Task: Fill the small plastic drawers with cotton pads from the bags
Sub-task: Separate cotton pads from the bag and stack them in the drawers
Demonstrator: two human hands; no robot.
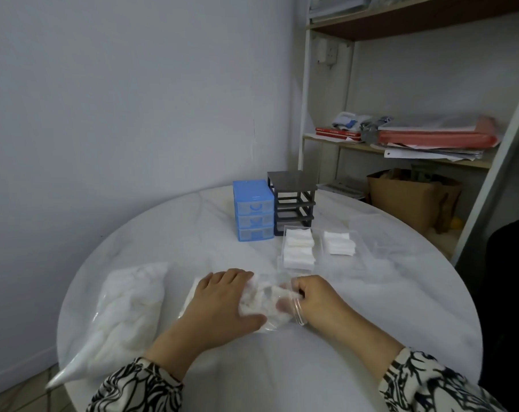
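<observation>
head view: left hand (222, 298) flat, fingers spread on clear bag (270, 301) of pads, near table (371, 307) edge. right hand (317, 301) pinching bag's mouth. two clear drawers (320, 248) with pads beyond, beside blue unit (254, 209).

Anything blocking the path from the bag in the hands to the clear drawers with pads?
Nothing visible. Both hands, left hand and right hand, hold the small bag; bare table lies between it and the clear drawers.

A round white marble-look table (371, 307) stands in the corner. Beside it, a shelf unit (304, 114) holds red folders (436, 138), loose papers (430, 154) and a brown paper bag (407, 200).
</observation>
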